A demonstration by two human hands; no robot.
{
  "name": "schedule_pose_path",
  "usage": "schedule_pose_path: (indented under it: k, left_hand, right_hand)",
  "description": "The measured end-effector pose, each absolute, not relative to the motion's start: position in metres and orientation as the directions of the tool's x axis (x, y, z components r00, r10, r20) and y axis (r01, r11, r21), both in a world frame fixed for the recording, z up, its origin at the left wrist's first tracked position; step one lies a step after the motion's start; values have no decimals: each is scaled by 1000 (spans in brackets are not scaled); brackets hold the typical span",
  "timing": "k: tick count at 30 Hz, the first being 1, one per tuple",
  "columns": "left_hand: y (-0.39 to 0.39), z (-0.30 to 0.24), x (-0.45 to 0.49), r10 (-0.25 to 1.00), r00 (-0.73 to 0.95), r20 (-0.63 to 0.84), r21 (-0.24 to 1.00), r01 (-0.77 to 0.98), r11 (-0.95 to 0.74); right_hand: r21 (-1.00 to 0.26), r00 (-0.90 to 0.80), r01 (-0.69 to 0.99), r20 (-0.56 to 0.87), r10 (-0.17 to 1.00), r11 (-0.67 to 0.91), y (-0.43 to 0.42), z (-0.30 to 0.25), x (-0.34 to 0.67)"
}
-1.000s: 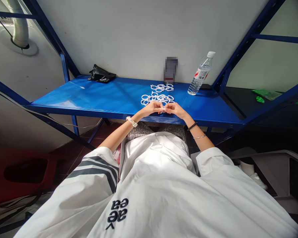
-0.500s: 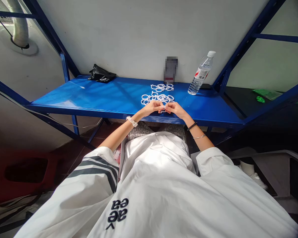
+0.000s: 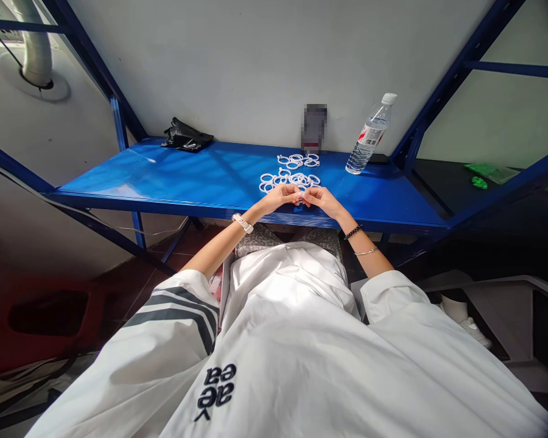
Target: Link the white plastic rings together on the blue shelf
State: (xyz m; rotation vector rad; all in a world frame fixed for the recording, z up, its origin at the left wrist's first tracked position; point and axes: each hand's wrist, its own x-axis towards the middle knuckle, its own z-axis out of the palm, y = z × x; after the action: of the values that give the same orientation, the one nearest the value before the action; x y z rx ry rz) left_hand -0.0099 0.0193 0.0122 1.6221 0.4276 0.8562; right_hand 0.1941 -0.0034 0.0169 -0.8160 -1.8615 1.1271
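Observation:
My left hand [image 3: 281,196] and my right hand [image 3: 318,198] meet fingertip to fingertip over the front part of the blue shelf [image 3: 187,176]. Both are pinched on a small white plastic ring [image 3: 301,196] held between them. Just beyond my fingers lies a loose pile of white rings [image 3: 288,180], and a smaller cluster of rings [image 3: 298,160] sits farther back. A watch is on my left wrist and bracelets are on my right.
A clear water bottle [image 3: 369,137] stands at the back right of the shelf. A crumpled black bag [image 3: 186,137] lies at the back left. A small dark blurred object [image 3: 314,128] leans on the wall. Blue frame posts [image 3: 119,121] flank the shelf.
My hands have shifted very slightly while working the ring between the fingertips. Nothing else has moved.

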Motion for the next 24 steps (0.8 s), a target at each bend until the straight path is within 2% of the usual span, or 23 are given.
schedule_pose_path:
  k: [24]
  left_hand:
    - [18, 14, -11, 683, 672, 288, 956, -164, -243]
  right_hand:
    - [-911, -478, 122, 293, 828, 393, -4, 18, 194]
